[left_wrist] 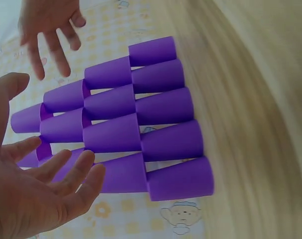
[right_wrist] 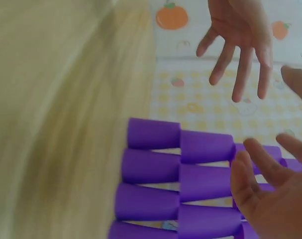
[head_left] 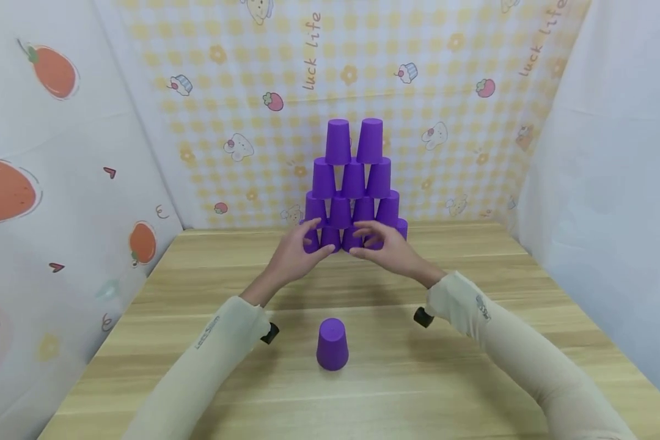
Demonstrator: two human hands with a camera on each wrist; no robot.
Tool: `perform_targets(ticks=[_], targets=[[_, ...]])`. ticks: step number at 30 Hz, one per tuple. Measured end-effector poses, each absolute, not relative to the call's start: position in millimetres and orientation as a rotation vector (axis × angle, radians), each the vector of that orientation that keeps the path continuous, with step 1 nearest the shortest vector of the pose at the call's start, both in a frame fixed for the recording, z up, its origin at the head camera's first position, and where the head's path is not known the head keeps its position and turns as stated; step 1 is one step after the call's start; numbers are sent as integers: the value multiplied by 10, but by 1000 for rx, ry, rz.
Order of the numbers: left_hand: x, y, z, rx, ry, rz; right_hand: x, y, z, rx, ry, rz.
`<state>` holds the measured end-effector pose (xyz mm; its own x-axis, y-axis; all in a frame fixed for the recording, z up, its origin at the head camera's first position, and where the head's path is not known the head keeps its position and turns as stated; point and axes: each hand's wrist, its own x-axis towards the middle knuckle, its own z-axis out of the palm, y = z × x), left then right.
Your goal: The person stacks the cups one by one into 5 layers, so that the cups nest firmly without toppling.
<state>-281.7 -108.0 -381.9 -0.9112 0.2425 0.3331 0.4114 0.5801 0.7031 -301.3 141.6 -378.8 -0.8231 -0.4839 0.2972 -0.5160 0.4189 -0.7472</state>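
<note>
A stack of purple cups (head_left: 354, 178), upside down and tapering upward, stands at the back of the table. Its top row has two cups side by side, with three under them and several in each lower row. My left hand (head_left: 298, 252) is held before the stack's lower left, fingers spread and holding nothing. Opposite it, my right hand (head_left: 395, 249) is before the lower right, fingers loosely bent and the palm bare. Both wrist views show a gap between the hands and nothing in it. One more purple cup (head_left: 332, 345) stands upside down nearer the front, between the forearms.
The wooden table (head_left: 242, 379) ends at a yellow checked cloth (head_left: 242, 183) close behind the stack. A white cloth with printed fruit (head_left: 88, 165) hangs on the left, and a plain white one (head_left: 610, 153) on the right. Each wrist carries a small black camera (head_left: 423, 317).
</note>
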Motion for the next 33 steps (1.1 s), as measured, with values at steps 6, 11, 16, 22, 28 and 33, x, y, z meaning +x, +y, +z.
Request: perform_targets(ticks=[6,11,16,22,28,33], targets=[[-2783,-1129,-3901,-484,-2649,-1321,-2889,1448,-4007,1269,-2750,1454],[-2774,-1143,-3936,-512,-2645,-1312,-2811,1425,-4161,1511,-2829,1472],[-2758,-1149,-3974,-504,-2654,-1314,-2731,1330,-4290,1651,-2882,1442],[-2743,-1152,-3995,-523,-2639,-1317,-2654,1234,-4340,1735,-2901,1428],[-2763,-1144,-4056,-505,-2627,-1365,-2606,1174,-4401,1784,-2926,1399],[-2778,-1108,-4067,-508,-2619,-1393,-2586,1176,-4438,1742,-2922,1504]])
